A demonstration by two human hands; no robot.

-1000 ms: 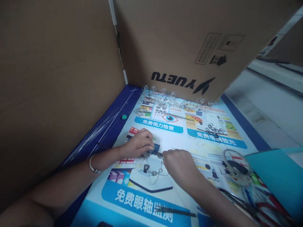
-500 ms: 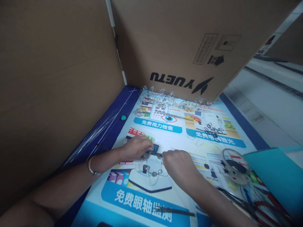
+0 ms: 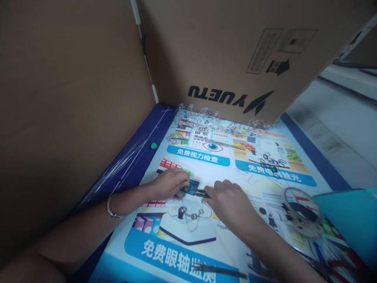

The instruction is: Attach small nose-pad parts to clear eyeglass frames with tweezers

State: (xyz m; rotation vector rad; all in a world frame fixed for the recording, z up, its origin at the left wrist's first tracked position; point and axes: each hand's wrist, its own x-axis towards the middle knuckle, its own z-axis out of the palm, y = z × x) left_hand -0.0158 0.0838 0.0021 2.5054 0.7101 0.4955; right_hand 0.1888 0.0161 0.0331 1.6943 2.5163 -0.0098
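Observation:
My left hand (image 3: 172, 184) is closed in a pinch, gripping one end of a string of clear beads on thin wire (image 3: 193, 216). The strand loops down below my fingers onto the printed sheet, several round beads showing on it. Just to the right, my right hand (image 3: 228, 201) is closed around slim dark pliers (image 3: 202, 193). Their jaws point toward the left hand, with a small gap between the tips and my left fingers. My right palm covers the handles. The exact spot pinched by my left fingertips is hidden.
Clear beaded pieces (image 3: 203, 114) line the base of the cardboard wall (image 3: 224, 59). Black rings (image 3: 272, 161) lie right of centre, beside a round clear container (image 3: 303, 204). Red-handled scissors (image 3: 338, 264) are at lower right, dark wires (image 3: 224, 271) at the front, a green lump (image 3: 153, 146) left.
My right hand has drawn slightly away to the right, taking the pliers' tips off the left fingers. The left hand stays nearly in place. The view has shifted slightly.

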